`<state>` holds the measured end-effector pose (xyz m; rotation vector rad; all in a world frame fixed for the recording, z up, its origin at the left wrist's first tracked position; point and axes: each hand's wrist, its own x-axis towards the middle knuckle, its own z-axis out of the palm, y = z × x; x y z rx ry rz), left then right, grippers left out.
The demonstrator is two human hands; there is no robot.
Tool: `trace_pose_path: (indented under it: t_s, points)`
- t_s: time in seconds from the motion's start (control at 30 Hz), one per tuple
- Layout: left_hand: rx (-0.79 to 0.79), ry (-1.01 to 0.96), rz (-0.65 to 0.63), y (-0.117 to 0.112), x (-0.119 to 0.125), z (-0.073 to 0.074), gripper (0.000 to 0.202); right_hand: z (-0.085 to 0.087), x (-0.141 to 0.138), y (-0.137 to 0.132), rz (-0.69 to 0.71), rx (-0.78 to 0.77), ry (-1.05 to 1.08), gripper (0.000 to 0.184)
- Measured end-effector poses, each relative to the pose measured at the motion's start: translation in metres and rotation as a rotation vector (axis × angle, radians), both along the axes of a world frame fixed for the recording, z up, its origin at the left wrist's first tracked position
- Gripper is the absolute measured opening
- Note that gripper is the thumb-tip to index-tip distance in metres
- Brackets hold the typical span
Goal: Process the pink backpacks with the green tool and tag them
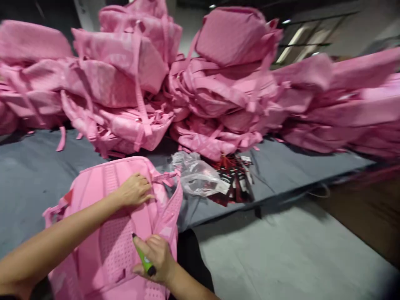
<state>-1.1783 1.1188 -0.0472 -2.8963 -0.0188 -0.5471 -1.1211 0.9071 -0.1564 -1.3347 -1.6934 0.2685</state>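
Note:
A pink backpack lies at the lower left with its padded back panel facing up. My left hand rests on the upper part of that panel, its fingers curled against the pink fabric near a shoulder strap. Lower down, my right hand is closed around a short green stick-like tool with black ends; its exact kind is not clear. Beside the backpack's right side, a loose strap hangs over the table edge.
Pink backpacks stand in tall piles along the back of the dark-covered table. Clear plastic bags and a bunch of black and red tags lie near its front edge. A brown carton stands at right.

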Motion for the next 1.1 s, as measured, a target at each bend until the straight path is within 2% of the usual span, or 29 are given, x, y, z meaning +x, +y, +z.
trace_pose_path:
  t_s: [0.07,0.13,0.27,0.33,0.43,0.5,0.57,0.63,0.7,0.77,0.83,0.93,1.0,1.1]
  points:
    - [0.031,-0.082,-0.053,0.005,0.005,-0.002,0.036,-0.012,0.011,0.006,-0.042,0.166,-0.243,0.031]
    - [0.077,-0.179,-0.066,0.0,0.014,-0.003,0.033,-0.017,0.033,0.011,-0.055,0.249,-0.439,0.029]
    - [0.143,-0.244,-0.06,-0.038,0.031,0.005,0.028,-0.028,0.071,-0.009,0.042,0.313,-0.681,0.029]
    - [0.126,-0.204,-0.066,-0.061,0.032,0.011,0.027,-0.04,0.069,-0.027,0.009,0.31,-0.681,0.033]
    - [0.103,-0.115,-0.03,-0.084,0.023,0.015,0.031,-0.051,0.045,-0.046,-0.101,0.273,-0.604,0.04]
    - [0.097,-0.041,-0.006,-0.087,0.015,0.014,0.033,-0.045,0.03,-0.047,-0.143,0.313,-0.556,0.041]
    - [0.081,0.045,0.023,-0.079,0.007,0.013,0.033,-0.032,0.026,-0.042,-0.194,0.344,-0.532,0.043]
    - [0.068,0.113,0.085,-0.057,0.0,0.014,0.034,-0.02,0.031,-0.036,-0.249,0.302,-0.526,0.045]
    - [0.073,0.116,0.194,-0.028,-0.008,0.021,0.036,-0.016,0.039,-0.036,-0.297,0.221,-0.537,0.046]
    - [0.102,0.068,0.299,-0.001,-0.018,0.032,0.038,-0.02,0.045,-0.044,-0.328,0.18,-0.548,0.045]
    - [0.15,0.014,0.359,0.014,-0.028,0.041,0.037,-0.026,0.046,-0.055,-0.333,0.161,-0.532,0.045]
    - [0.203,-0.055,0.397,0.005,-0.036,0.044,0.033,-0.021,0.043,-0.066,-0.304,0.17,-0.423,0.047]
    - [0.152,-0.009,0.338,-0.014,-0.036,0.037,0.034,-0.005,0.041,-0.062,-0.281,0.198,-0.263,0.044]
    - [-0.022,0.107,0.221,-0.04,-0.032,0.021,0.043,0.026,0.042,-0.041,-0.278,0.157,0.115,0.031]
